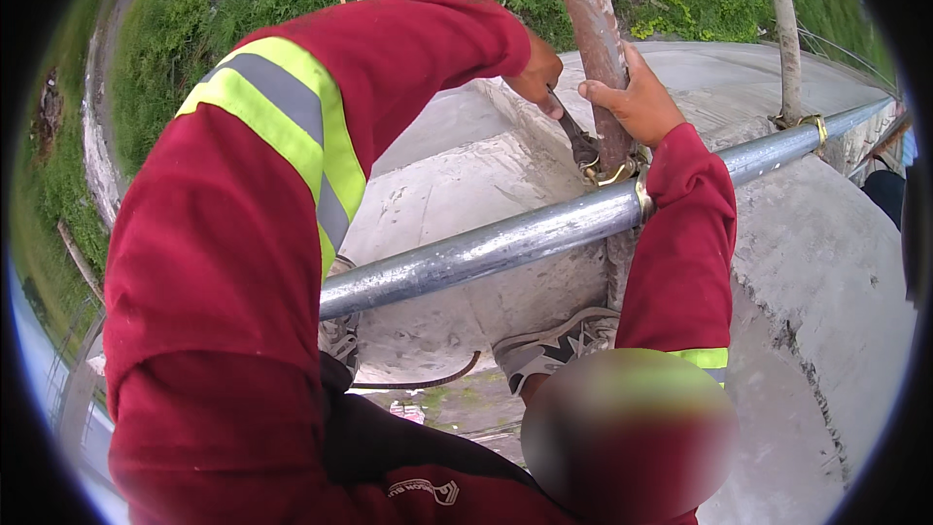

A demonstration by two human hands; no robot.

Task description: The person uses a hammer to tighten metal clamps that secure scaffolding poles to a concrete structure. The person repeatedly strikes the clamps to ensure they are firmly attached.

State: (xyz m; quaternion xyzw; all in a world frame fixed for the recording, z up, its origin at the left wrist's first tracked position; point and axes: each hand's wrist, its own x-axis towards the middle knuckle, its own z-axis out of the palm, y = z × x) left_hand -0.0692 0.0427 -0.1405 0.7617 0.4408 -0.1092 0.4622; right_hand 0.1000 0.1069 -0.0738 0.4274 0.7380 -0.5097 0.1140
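A rusty upright pole (590, 24) meets a long galvanized pipe (486, 251) at a brass-coloured coupler clamp (614, 175). My left hand (537, 76) is closed round the handle of a dark metal wrench (580, 144), whose head is against the clamp beside the pole's foot. My right hand (639, 102) grips the pole just above the clamp, thumb on the near side and fingers partly hidden behind it. The right forearm passes over the pipe. Both sleeves are dark red with reflective bands.
Beneath the pipe lie rough concrete blocks (826, 272) with a cracked edge at right. My shoes (554, 342) stand near the pipe. A second pole (780, 29) is clamped to its far right end. A bent rebar (437, 381) lies low. Grass (185, 68) grows beyond.
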